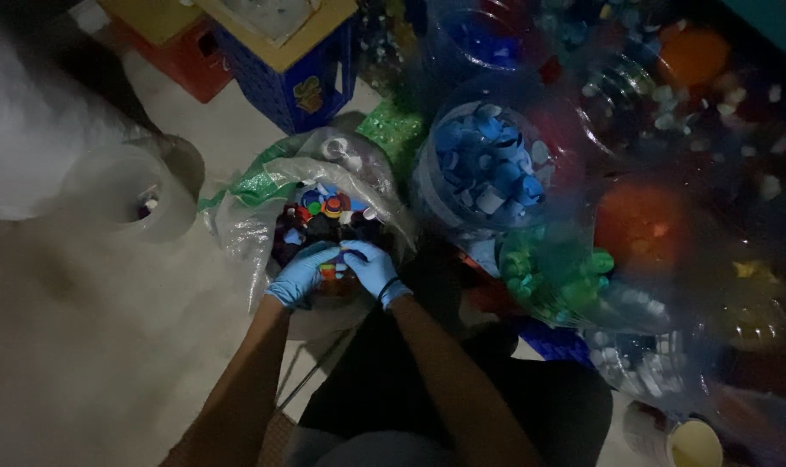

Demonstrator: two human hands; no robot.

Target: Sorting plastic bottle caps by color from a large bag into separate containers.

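Seated person, seen from above, both hands in blue gloves. The left hand [299,273] and right hand [369,266] meet over the near edge of an open clear plastic bag [246,229]; fingers are curled in toward a few small caps [328,270] between them. Light is poor and I cannot tell whether either hand is actually closed on a cap or only touching the heap.

The bag sits on the floor directly in front of the knees and holds mixed bottle caps [324,207]: red, blue, dark, white, unsorted.

Just right of the bag, a clear container of blue caps [488,169] stands well filled. Nearer the person's right knee, a container of green caps [553,272]. Beyond, orange caps [644,220] and further lots, blurred. Left of the bag, a pale bucket [125,195] with only a few pieces inside. At the far edge, a blue crate [293,82].

Judgement: sorting by colour is well advanced, several containers stocked, yet a fair heap remains mixed in the bag.
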